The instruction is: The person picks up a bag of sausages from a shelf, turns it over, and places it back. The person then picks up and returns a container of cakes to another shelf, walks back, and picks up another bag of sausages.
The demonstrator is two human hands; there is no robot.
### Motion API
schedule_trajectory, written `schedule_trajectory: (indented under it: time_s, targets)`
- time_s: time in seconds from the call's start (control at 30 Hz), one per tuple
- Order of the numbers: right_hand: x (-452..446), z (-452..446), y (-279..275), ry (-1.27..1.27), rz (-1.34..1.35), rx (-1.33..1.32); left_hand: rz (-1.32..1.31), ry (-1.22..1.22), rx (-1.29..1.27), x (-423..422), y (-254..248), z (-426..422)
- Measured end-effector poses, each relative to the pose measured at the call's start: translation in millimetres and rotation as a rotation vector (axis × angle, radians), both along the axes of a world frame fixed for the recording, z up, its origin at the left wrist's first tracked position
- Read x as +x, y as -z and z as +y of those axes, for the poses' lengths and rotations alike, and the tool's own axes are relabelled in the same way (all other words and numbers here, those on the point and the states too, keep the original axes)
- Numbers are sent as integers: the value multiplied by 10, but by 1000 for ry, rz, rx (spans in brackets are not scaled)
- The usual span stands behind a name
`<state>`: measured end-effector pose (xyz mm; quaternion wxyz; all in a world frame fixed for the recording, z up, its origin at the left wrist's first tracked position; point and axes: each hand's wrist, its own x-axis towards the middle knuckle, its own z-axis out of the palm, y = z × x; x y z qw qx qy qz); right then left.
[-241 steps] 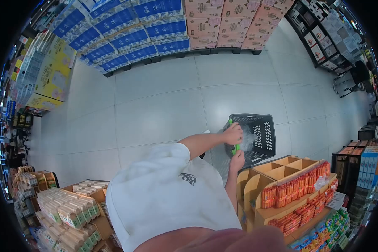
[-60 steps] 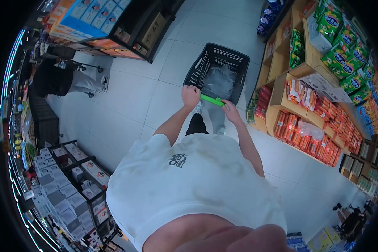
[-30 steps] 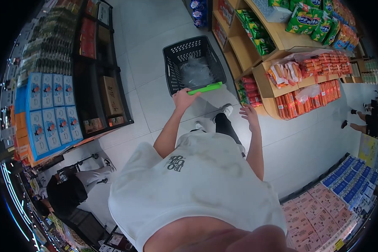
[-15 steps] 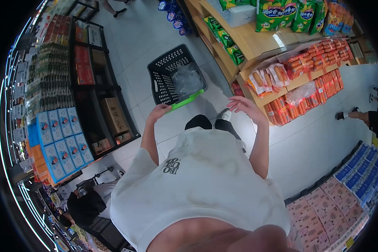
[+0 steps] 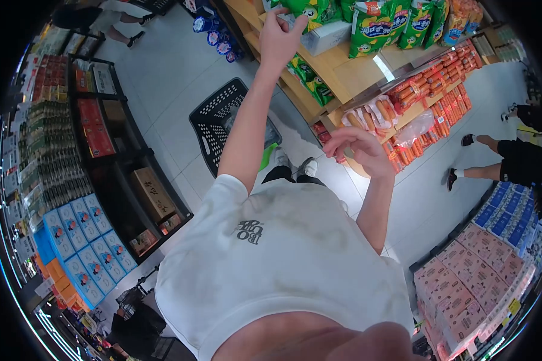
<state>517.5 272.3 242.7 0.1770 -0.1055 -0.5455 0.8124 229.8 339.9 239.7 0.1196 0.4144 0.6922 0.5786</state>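
Observation:
My left hand (image 5: 280, 41) is stretched far forward to the shelf top, beside a green snack bag (image 5: 317, 13). Its fingers are bent, with thumb and fingers apart; whether they touch the bag is hard to tell. My right hand (image 5: 362, 150) hangs in the air in front of the packs of sausages (image 5: 373, 115), fingers loosely curved and apart, holding nothing. A black shopping basket (image 5: 218, 107) with a green handle (image 5: 269, 156) stands on the floor, partly hidden behind my left forearm. Clear plastic shows inside it.
A white box (image 5: 326, 40) sits under the green bags on the wooden shelf (image 5: 337, 78). Black shelving (image 5: 123, 138) with cartons lines the left side. Stacked pink cartons (image 5: 461, 280) stand at lower right. Other people's legs (image 5: 482, 157) show at right, and another person (image 5: 111, 24) at upper left.
My left hand has left the basket's green handle and reached forward to the green bags. The right hand remains raised, its fingers now more curled. The view has shifted slightly.

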Motion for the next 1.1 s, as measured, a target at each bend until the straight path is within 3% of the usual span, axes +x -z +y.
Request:
schedule_trajectory:
  time_s: [0.1, 0.2, 0.33, 0.43, 0.57, 0.6, 0.73, 0.87, 0.97, 1.1]
  targets:
    - [59, -124, 47, 82, -51, -15, 122, -52, -157, -8, -269, 138]
    - [80, -187, 89, 152, -67, -34, 147, -70, -25, 56, -185, 219]
    - [46, -254, 101, 186, -70, -50, 27, 54, -121, -87, -129, 288]
    - [-24, -280, 106, 168, -51, -40, -166, 79, 439, -31, -89, 330]
    - [-41, -292, 9, 182, -70, 5, -436, 219, 135, -253, -321, -104]
    - [-19, -277, -27, 198, -66, 26, -420, 288, 318, -299, -238, -188]
    - [-194, -217, -285, 467, -81, 68, -472, 443, 90, -140, -456, -1065]
    - [-604, -274, -500, 499, -77, 205, -625, 495, -57, 216, -397, -1644]
    - [-776, -366, -442, 530, -195, 306, -587, 492, -69, 237, -270, -1833]
    - [-928, -473, -358, 560, -236, 228, -389, 495, -185, 157, -268, -1954]
